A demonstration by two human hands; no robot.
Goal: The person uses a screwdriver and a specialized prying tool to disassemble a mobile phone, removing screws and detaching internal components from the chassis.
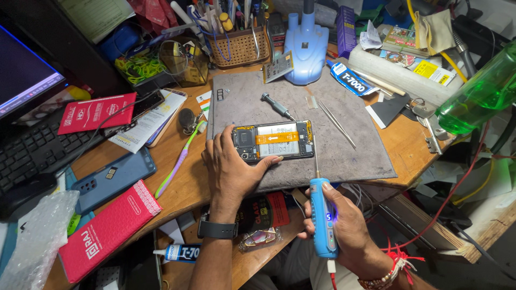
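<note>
At the far left of the frame I see a dark keyboard (32,153) under a lit screen (24,86), pushed back so the desk middle stays free. Just right of it a flat red packet (97,113) with white print lies tilted in the upper left, and a longer red box (110,231) sits at the lower left edge, beside a blue phone case (113,180) lying face down. A green-and-purple toothbrush (180,158) rests slantwise by the grey mat (355,156).

My left hand (231,172) lies in the middle of the frame, palm down, thumb and fingers clamped around the near end of the opened phone (274,140). I judge the grip is there to pin the phone flat on the mat. The phone lies lengthwise at mid-frame, back cover off, with an orange strip across its battery.

My right hand (344,225), lower right of centre, is closed around a blue electric screwdriver (324,220), its thin bit pointing up toward the phone's right end but apart from it. A small hand screwdriver (277,104) and tweezers (337,124) lie on the mat within reach.

A blue-and-white glue tube (352,80) lies at the mat's upper right. A green bottle (481,91) leans in at the far right.
</note>
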